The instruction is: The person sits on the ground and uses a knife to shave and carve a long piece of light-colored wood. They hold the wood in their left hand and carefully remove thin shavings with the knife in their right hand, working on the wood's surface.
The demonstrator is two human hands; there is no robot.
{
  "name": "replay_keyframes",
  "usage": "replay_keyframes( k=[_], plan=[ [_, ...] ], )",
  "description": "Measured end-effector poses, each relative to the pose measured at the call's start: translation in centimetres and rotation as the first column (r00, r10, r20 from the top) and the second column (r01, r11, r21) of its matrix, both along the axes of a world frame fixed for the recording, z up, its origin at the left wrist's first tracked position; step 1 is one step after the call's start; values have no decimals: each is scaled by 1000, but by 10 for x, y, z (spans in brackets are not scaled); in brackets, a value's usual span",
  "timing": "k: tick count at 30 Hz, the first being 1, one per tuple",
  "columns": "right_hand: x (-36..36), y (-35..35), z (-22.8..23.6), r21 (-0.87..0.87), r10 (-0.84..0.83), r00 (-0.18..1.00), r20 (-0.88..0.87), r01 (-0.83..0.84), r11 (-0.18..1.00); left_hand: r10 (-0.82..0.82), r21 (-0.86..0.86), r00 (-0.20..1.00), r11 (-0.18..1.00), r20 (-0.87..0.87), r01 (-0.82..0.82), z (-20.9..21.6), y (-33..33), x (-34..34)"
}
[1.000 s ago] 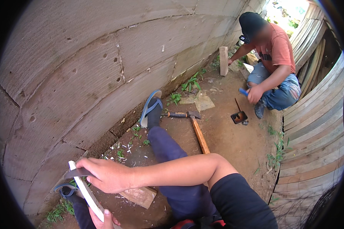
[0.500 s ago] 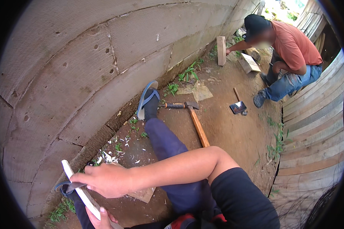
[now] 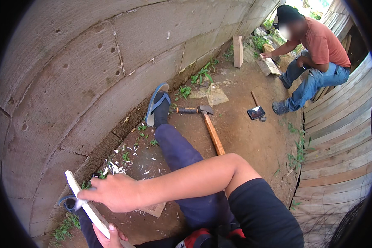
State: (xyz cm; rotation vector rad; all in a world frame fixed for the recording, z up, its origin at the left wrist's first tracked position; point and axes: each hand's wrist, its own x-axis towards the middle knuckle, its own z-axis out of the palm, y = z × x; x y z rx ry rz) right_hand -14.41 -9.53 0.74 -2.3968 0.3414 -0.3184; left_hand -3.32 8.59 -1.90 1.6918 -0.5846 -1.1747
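My left hand [image 3: 110, 237], low in the picture, grips the near end of a pale, narrow wooden strip [image 3: 73, 182] that slants up and leftward. Across the strip, my right hand [image 3: 119, 192] is closed round a knife, its handle hidden in the fist. The knife's blade [image 3: 80, 203] lies against the wood, blurred by motion. Below my right forearm, partly covered, a flat wooden board [image 3: 155, 209] rests on the dirt. White wood shavings [image 3: 117, 168] are scattered beside the wall, just past my right hand.
A wooden-handled axe [image 3: 213, 134] and a tool with a black-and-orange grip [image 3: 187, 110] lie past my leg. Farther off is a phone [image 3: 256, 113]. A co-worker [image 3: 324, 45] sits at a slanted board [image 3: 268, 66], near an upright wood block [image 3: 237, 51]. A block wall [image 3: 82, 74] runs along the left.
My right hand has shifted slightly with the knife, whose blade is now smeared by motion. The co-worker's hand has gone from the upright block to the slanted board, and their body is more upright.
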Motion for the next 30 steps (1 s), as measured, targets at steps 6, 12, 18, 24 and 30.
replay_keyframes(
  k=[6, 12, 18, 24, 30],
  plan=[
    [3, -10, -5, 93, -13, 998, 60, 7, 996, 0, 7, 1000, 1000, 0, 0, 0, 2, 1],
    [2, 0, 1, 139, 52, 998, -24, -48, 989, -17, 24, 1000, 1000, -6, 17, -4, 2, 1],
    [2, 3, 6, 227, 77, 996, -39, -66, 972, -58, 65, 998, 996, -8, 58, -8, 5, -1],
    [0, 2, 8, 159, 95, 994, -48, -87, 983, -73, 89, 997, 993, 0, 73, -11, 9, -1],
    [-2, -2, 7, 177, 83, 994, -68, -69, 982, 14, -14, 1000, 1000, 5, -14, 1, 1, -1]
  ],
)
